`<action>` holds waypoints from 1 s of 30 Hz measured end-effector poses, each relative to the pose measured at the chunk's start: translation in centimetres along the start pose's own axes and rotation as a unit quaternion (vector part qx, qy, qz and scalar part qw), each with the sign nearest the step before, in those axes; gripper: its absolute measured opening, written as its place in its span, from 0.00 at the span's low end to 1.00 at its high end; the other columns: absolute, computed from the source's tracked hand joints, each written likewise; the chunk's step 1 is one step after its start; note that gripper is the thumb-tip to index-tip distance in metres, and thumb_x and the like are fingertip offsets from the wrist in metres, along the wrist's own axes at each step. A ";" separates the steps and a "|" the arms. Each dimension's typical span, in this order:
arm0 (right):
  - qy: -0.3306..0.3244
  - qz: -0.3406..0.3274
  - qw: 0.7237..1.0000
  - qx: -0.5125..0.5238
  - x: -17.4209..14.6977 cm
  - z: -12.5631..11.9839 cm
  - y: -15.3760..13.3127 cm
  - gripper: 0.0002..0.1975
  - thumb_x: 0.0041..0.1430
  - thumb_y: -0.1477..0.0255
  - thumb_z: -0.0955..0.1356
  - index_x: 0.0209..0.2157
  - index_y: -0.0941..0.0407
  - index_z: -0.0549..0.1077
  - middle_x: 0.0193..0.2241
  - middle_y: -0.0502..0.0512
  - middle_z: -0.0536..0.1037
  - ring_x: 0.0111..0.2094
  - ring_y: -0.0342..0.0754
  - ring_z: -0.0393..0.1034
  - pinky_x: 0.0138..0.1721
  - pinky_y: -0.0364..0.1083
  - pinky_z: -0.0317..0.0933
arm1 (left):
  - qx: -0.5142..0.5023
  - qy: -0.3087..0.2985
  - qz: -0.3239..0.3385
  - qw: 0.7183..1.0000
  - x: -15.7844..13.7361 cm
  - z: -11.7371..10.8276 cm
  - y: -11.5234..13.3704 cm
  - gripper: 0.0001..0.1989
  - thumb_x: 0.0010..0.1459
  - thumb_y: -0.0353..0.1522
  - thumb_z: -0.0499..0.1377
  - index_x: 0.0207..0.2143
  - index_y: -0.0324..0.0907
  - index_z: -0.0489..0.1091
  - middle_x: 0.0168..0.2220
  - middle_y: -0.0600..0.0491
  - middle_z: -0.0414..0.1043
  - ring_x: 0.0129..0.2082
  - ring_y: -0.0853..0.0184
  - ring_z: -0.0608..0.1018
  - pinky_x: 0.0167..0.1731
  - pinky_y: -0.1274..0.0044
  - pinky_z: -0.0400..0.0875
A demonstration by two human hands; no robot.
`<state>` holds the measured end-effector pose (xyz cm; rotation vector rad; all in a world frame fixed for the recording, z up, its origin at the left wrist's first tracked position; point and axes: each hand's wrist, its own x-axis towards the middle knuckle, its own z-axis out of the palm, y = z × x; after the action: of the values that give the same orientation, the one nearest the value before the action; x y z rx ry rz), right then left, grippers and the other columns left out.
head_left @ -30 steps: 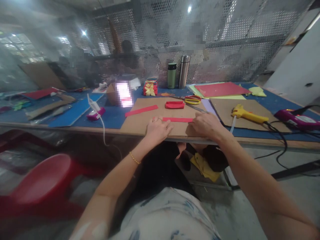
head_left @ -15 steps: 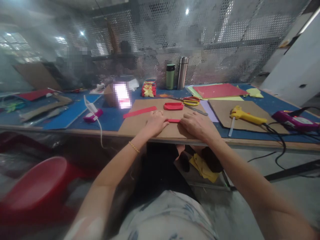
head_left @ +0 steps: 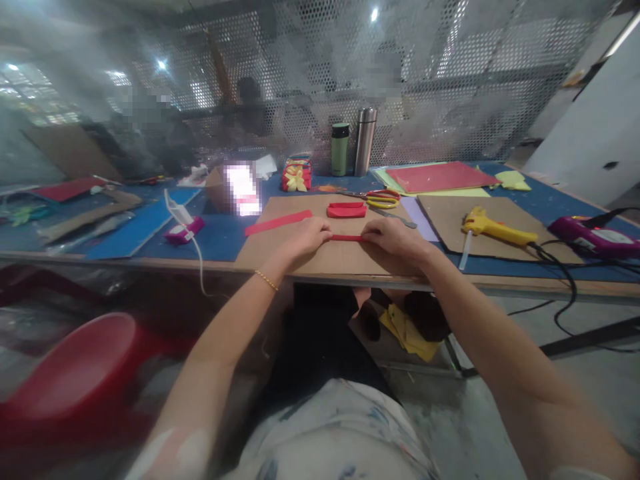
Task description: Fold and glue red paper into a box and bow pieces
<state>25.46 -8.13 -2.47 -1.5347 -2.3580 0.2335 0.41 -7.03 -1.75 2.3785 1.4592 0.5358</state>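
Between my two hands a narrow red strip (head_left: 347, 238), paper or felt, is stretched level just over the brown cardboard (head_left: 345, 260). My left hand (head_left: 313, 236) pinches its left end, fingers curled together. At the right end, the fingers of my right hand (head_left: 393, 237) are closed on it in the same way. Just beyond the strip lies a folded red piece (head_left: 347, 210). A flat red strip (head_left: 278, 223) rests slantwise on the cardboard, past my left hand. Scissors (head_left: 383, 199) with red and yellow handles lie behind the folded piece.
A yellow glue gun (head_left: 500, 230) lies on a second cardboard sheet (head_left: 530, 220) at right, its cable hanging over the table edge. A green flask (head_left: 340, 150) and a steel flask (head_left: 366, 141) stand at the back. A lit phone (head_left: 243, 189) leans at left, near a purple power strip (head_left: 184, 230).
Both hands have gone from pressing flatter on the cardboard to a raised pinch at the strip's ends. The strip between them looks narrower, and more of its length shows.
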 end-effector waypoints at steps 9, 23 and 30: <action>-0.037 -0.002 0.999 0.025 2.0 0.2 1.4 0.06 0.67 0.70 0.70 0.39 0.53 0.82 0.40 0.55 0.85 0.38 0.50 0.75 0.39 0.44 0.63 | -0.077 -0.018 -0.050 0.996 1.2 0.3 -0.4 0.05 0.59 0.26 0.60 0.30 0.42 0.71 0.31 0.52 0.73 0.36 0.63 0.75 0.39 0.70 0.68; -0.072 -0.006 0.997 0.026 2.9 0.1 2.0 0.08 0.68 0.67 0.69 0.36 0.54 0.80 0.37 0.55 0.84 0.38 0.49 0.75 0.39 0.45 0.63 | 0.001 -0.024 -0.059 0.998 1.1 0.4 0.1 0.07 0.62 0.26 0.58 0.32 0.45 0.65 0.37 0.50 0.76 0.40 0.61 0.75 0.39 0.70 0.66; -0.059 -0.008 0.998 0.006 2.9 0.2 2.1 0.08 0.68 0.68 0.69 0.35 0.53 0.80 0.39 0.56 0.86 0.39 0.50 0.76 0.40 0.45 0.64 | 0.004 -0.024 -0.058 0.998 1.0 0.5 0.2 0.09 0.63 0.27 0.58 0.31 0.45 0.62 0.39 0.49 0.76 0.42 0.61 0.75 0.42 0.70 0.67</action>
<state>26.09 -4.62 -2.75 -1.5342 -2.4533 0.3441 1.21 -6.25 -1.92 2.2782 1.5701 0.4430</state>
